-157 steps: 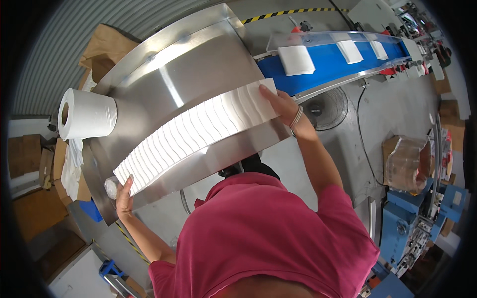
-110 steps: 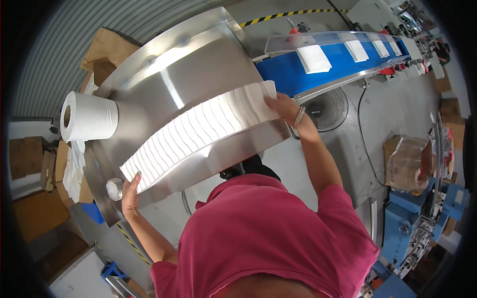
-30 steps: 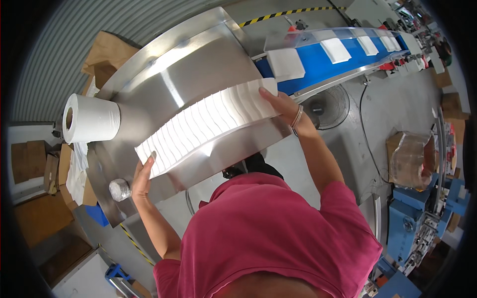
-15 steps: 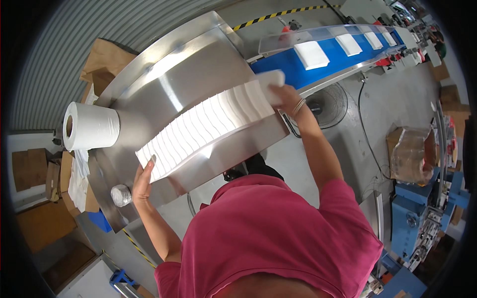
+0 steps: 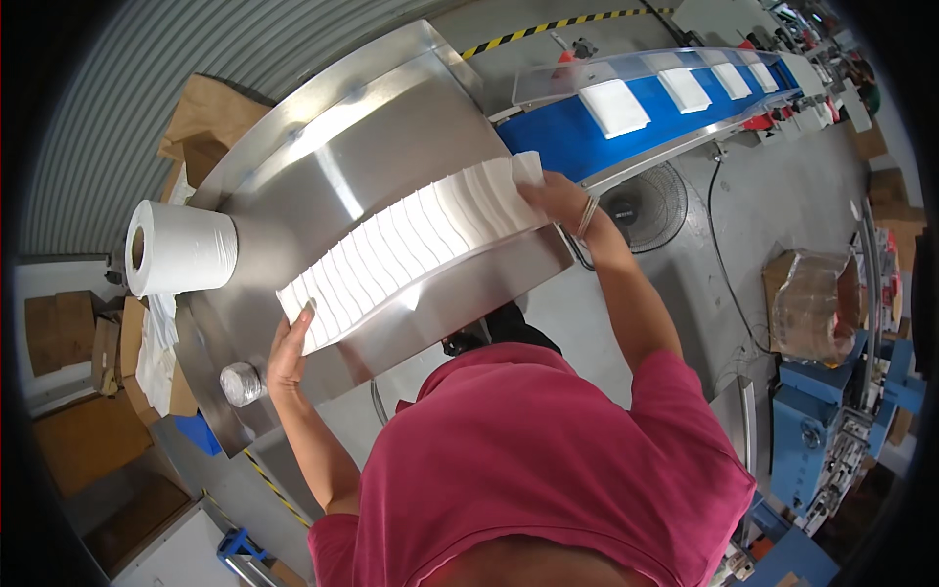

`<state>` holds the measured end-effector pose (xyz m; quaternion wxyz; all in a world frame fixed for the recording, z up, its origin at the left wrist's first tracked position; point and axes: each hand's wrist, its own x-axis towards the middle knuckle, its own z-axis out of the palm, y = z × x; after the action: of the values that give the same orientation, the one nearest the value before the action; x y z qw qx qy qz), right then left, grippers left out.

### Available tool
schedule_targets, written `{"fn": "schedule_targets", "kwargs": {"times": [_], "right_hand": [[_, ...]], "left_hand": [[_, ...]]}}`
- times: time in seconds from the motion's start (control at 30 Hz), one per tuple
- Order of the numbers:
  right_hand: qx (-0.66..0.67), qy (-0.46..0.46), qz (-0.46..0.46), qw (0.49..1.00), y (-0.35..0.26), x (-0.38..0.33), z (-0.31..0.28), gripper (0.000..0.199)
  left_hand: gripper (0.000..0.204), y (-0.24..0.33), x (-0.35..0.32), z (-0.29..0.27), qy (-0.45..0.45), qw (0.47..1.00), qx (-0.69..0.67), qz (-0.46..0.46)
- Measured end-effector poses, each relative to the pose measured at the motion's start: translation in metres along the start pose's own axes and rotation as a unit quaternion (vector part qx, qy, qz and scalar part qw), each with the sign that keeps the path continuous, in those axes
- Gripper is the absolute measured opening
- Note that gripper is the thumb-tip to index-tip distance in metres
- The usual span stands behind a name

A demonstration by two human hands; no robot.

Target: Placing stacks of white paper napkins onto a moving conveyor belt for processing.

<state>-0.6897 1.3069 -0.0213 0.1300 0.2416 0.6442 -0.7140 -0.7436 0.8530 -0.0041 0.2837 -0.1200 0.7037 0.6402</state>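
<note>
A long row of white folded paper napkins [image 5: 401, 245] stands on edge, slightly curved, on the steel table [image 5: 284, 210]. Dark lines part it into several bundles. At the row's near left end, my left hand [image 5: 290, 350] is closed against the last bundle, thumb on the front. My right hand [image 5: 561, 202], with bands on its wrist, grips the far right end, where the last napkins stick up above the rest. Part of its fingers is hidden behind the paper.
A blue conveyor belt [image 5: 567, 142] carries several white napkin stacks [image 5: 614, 108] towards the table's far right corner. On the table's left stand a big white roll [image 5: 196, 249] and a clear tape roll [image 5: 240, 384]. A floor fan [image 5: 646, 205] sits below the conveyor.
My right hand has come in slightly to the left and down, and the end napkins it holds now sit closer to the row. My left hand has shifted a little right, shortening the row.
</note>
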Motion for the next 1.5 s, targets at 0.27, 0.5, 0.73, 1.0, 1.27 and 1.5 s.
{"fn": "schedule_targets", "kwargs": {"times": [0.27,0.5,0.73,1.0,1.27,1.5], "right_hand": [[0.397,-0.018,0.017,0.917,0.028,0.030,-0.017,0.047],[0.146,0.007,-0.015,0.989,0.002,-0.004,0.032,0.048],[-0.326,0.017,0.006,0.945,0.004,0.007,0.011,0.039],[0.268,-0.037,0.075,0.960,0.011,0.010,0.011,0.060],[0.142,0.063,0.001,0.988,0.000,-0.002,0.041,0.054],[0.269,0.144,0.028,0.952,0.013,0.016,0.010,0.043]], "left_hand": [[0.077,-0.001,0.004,0.001,-0.015,1.000,0.003,0.006],[0.076,0.003,0.002,0.002,-0.017,1.000,0.022,0.002],[0.073,0.002,0.003,0.000,-0.027,0.999,0.016,0.015],[0.078,0.007,0.002,0.003,-0.026,0.999,0.018,-0.002],[0.079,0.011,0.003,0.006,-0.035,0.999,0.029,-0.012],[0.074,0.012,-0.007,0.014,-0.020,1.000,0.014,0.014]]}}
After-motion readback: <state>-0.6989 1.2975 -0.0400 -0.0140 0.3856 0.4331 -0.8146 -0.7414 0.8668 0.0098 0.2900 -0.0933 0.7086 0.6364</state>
